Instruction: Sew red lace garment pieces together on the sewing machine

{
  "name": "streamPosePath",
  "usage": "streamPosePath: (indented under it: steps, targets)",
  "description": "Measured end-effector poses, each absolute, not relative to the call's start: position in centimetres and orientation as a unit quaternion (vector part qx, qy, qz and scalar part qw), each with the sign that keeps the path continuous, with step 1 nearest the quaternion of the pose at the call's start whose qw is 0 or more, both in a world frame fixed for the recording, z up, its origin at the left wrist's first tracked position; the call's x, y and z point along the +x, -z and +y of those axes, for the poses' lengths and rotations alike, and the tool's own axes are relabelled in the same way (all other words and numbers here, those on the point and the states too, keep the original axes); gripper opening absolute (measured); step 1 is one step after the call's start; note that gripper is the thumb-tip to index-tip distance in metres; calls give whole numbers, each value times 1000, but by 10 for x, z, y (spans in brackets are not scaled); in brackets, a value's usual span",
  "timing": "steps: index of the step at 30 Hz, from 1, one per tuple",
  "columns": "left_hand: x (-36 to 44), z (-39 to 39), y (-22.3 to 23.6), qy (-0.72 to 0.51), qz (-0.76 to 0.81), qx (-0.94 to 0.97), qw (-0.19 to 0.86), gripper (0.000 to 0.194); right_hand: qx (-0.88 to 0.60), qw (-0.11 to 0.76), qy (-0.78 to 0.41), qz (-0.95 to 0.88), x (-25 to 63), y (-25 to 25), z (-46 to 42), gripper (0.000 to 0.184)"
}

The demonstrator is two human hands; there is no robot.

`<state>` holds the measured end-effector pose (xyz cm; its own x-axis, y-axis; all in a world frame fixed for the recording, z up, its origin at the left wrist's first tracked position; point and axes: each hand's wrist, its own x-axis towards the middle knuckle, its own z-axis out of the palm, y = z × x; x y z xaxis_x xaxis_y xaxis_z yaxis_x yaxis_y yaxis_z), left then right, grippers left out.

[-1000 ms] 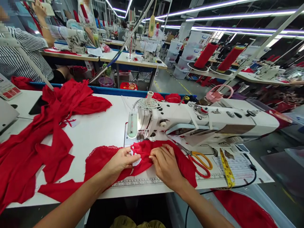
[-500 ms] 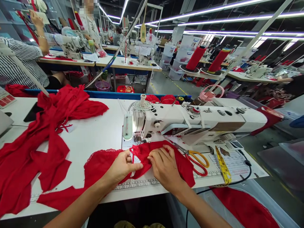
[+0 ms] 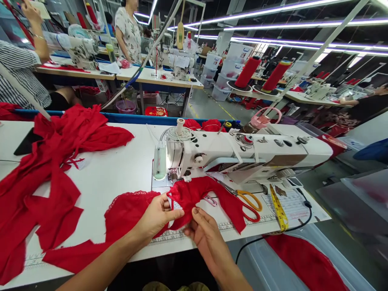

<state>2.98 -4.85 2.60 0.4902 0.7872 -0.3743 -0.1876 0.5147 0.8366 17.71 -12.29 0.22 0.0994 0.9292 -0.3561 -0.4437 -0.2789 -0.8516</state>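
My left hand (image 3: 156,214) is closed on a red lace-edged fabric piece (image 3: 186,194), thumb on top. Beside that thumb, a small white dotted piece (image 3: 175,203) with a red strip shows on the fabric. My right hand (image 3: 209,240) is turned partly palm up, thumb and fingers pinched at the fabric's near edge. The fabric lies in front of the white sewing machine (image 3: 260,147), close to its needle area (image 3: 173,176). Scissors (image 3: 250,198) with orange and red handle loops lie to the right, and a small pink tool (image 3: 210,200) shows behind my right hand.
A heap of red fabric (image 3: 57,161) covers the table's left side. A yellow tape measure (image 3: 279,210) lies on printed paper at right. Below, a clear bin (image 3: 257,258) holds more red fabric. Red thread cones (image 3: 248,72) stand behind the machine. Co-workers sit and stand beyond.
My right hand has moved down toward the table's front edge and rolled palm up. The fabric's right part has shifted, uncovering the pink tool. My left hand keeps its hold.
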Motion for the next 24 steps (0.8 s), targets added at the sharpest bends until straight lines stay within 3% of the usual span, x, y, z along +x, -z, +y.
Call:
streamPosePath:
  steps: [3,8,16,24]
  targets:
    - [29,-45,-31,-272,385,392,790,39,-471,620,-600,-182,173,-5,-120,32]
    - [24,-33,-39,-217,385,335,832,27,-502,612,-555,-258,180,-10,-125,28]
    - [41,-79,-35,-286,367,246,850,29,-521,681,-472,-203,191,-16,-138,35]
    - [47,-98,-22,-343,381,224,829,29,-496,640,-525,-262,189,-19,-152,37]
